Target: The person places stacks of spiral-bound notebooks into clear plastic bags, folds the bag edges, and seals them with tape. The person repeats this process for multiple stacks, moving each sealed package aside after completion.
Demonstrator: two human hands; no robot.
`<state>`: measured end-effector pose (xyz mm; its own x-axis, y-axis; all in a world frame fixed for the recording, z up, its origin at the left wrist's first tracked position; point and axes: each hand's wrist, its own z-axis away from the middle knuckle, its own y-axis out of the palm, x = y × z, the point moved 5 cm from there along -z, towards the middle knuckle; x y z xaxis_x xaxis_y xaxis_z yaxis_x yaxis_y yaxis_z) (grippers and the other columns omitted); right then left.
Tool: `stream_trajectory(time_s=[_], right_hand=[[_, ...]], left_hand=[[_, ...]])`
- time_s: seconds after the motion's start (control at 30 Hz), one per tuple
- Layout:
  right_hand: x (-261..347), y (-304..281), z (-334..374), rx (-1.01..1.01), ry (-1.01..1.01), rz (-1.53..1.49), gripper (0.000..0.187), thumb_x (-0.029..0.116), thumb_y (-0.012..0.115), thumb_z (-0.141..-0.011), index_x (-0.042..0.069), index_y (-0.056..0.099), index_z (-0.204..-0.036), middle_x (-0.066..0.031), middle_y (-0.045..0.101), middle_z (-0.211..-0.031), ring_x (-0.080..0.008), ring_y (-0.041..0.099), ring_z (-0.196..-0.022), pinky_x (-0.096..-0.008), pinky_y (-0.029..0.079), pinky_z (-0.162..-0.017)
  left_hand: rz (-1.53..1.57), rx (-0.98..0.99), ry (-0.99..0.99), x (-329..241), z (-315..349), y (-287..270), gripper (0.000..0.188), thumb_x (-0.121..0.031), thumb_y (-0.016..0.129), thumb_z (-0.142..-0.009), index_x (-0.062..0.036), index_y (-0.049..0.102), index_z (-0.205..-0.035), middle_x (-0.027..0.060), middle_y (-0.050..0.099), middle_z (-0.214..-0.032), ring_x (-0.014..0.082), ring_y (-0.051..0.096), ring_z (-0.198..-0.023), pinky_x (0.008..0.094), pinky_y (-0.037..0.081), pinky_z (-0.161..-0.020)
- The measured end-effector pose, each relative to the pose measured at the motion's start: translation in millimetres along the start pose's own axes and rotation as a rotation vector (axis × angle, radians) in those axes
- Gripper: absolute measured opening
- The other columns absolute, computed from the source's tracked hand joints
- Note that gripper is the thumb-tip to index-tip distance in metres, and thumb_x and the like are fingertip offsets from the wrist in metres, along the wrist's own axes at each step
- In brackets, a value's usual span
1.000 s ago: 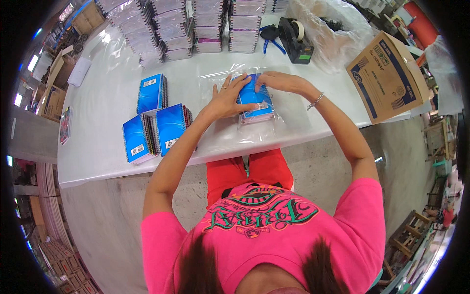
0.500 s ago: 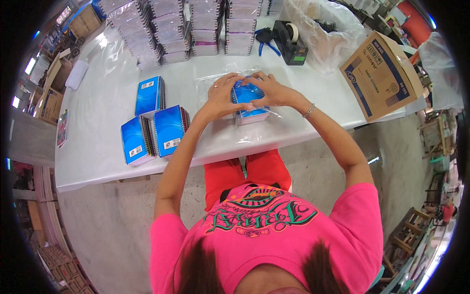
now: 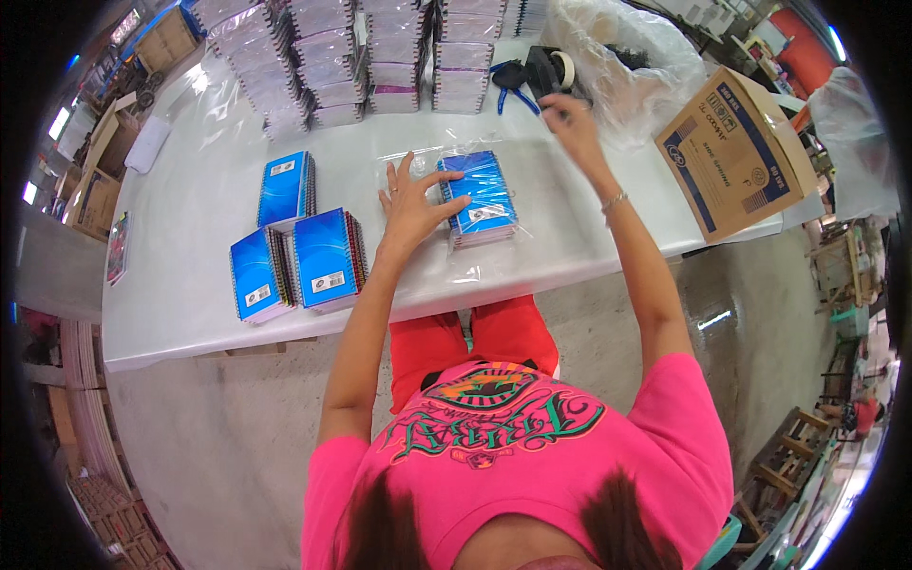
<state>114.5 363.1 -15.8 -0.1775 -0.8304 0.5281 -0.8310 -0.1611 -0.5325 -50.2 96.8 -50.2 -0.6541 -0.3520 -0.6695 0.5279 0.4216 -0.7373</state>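
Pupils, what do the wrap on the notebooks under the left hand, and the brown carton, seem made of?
The wrap: probably thin, glossy clear plastic; it creases, and the blue cover shows through. The carton: likely matt cardboard, given its dull brown panels.

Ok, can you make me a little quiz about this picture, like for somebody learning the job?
1. True or false: the right hand is touching the plastic-covered notebook bundle.
2. Which is nearest the right hand?
A) cardboard box
B) tape dispenser
C) red trousers
3. How many other blue-covered piles sit to the left of the left hand?

Key:
1. False; only the left hand touches it.
2. B.
3. Three.
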Motion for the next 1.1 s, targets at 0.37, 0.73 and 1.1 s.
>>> stream_trajectory(time_s=[0.37,0.73,1.1], right_hand=[[-145.1,-27.2,-56.5,0.277,0.77,-0.334,0.034,0.03,0.079,-0.082,-0.001,0.067,-0.09,-0.0031,0.063,-0.083,-0.0146,0.059,-0.073,-0.0267,0.051,-0.067],[-122.0,-19.9,-31.9,-0.019,0.923,-0.701,0.015,0.011,0.068,-0.089,0.0,0.061,-0.097,-0.0113,0.063,-0.092,-0.022,0.064,-0.082,-0.0281,0.058,-0.068],[-112.7,-37.4,1.1,0.187,0.751,0.345,0.019,0.016,0.061,-0.094,-0.001,0.06,-0.087,-0.0054,0.061,-0.075,-0.0185,0.067,-0.072,-0.0292,0.057,-0.061]], left_hand=[[0.005,0.007,-0.007,1.0,3.1,-2.6,0.052,-0.055,0.079,-0.067,-0.0386,0.069,-0.115,0.0184,0.02,-0.157,0.0442,0.003,-0.146,0.0715,0.005,-0.109],[0.033,0.002,-0.02,4.1,5.5,-1.8,0.053,-0.054,0.079,-0.067,-0.0385,0.068,-0.117,0.0183,0.02,-0.156,0.044,0.003,-0.146,0.0725,0.005,-0.109],[0.032,-0.006,0.007,3.3,5.7,0.5,0.052,-0.054,0.077,-0.069,-0.0386,0.068,-0.117,0.0193,0.021,-0.156,0.0448,0.005,-0.146,0.0738,0.007,-0.108]])
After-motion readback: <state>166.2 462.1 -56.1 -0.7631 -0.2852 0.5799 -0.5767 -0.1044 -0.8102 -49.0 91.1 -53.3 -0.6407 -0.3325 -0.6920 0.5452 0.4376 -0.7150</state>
